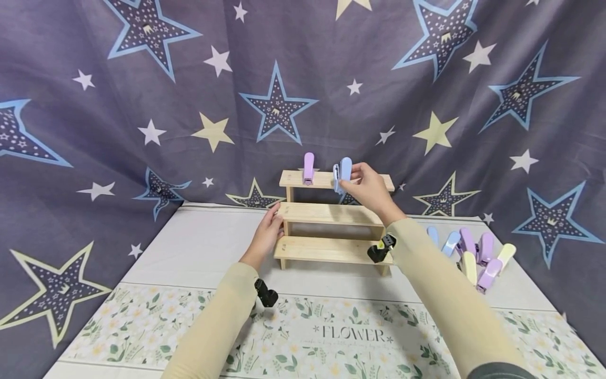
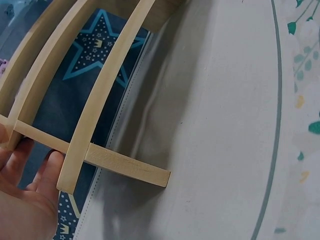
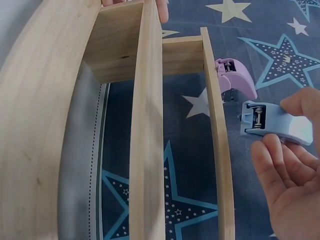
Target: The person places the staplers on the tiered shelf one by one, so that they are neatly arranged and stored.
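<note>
My right hand [image 1: 369, 188] pinches a light blue stapler [image 1: 345, 171] between thumb and fingers, at the top tier of a three-tier wooden shelf [image 1: 331, 213]. In the right wrist view this blue stapler [image 3: 275, 122] shows its spring end towards the shelf, with a small gap between them. A purple stapler [image 1: 309, 167] stands upright on the top tier, to the left of the blue one. With my left hand [image 1: 267, 231] I grip the left end of the middle tier; its fingers [image 2: 47, 175] reach underneath the board.
Several purple, yellow and blue staplers [image 1: 485, 250] lie in a loose group on the table [image 1: 203, 242], right of the shelf. A star-patterned curtain [image 1: 331, 63] hangs close behind the shelf. Floral print with lettering runs along the table's front.
</note>
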Demonstrator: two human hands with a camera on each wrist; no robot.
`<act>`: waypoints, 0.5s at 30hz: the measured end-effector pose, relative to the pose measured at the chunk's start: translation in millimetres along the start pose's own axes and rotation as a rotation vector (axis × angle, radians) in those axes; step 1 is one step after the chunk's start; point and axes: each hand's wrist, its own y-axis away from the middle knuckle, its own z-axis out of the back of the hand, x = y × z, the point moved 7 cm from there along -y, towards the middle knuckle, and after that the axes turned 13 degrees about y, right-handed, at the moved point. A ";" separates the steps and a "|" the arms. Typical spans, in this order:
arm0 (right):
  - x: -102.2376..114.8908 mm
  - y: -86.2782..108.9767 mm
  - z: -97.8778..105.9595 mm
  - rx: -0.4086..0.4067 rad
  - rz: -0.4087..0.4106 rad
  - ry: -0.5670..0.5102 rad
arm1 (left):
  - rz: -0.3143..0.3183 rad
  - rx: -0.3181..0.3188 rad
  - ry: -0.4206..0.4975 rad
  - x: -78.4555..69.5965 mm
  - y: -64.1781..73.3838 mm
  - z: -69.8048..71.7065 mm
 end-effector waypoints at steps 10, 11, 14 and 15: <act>-3.2 -20.3 -13.9 0.020 -0.092 0.013 | 0.003 0.005 0.001 1.8 -0.7 -0.7; -3.6 -22.1 -15.0 0.021 -0.096 0.018 | 0.002 0.003 -0.009 1.7 -0.8 -0.7; -3.4 -26.5 -17.3 0.024 -0.103 0.031 | -0.001 -0.002 -0.034 1.2 -1.1 -0.6; -3.0 -27.8 -17.7 0.022 -0.104 0.035 | -0.003 -0.002 -0.037 0.8 -1.3 -0.9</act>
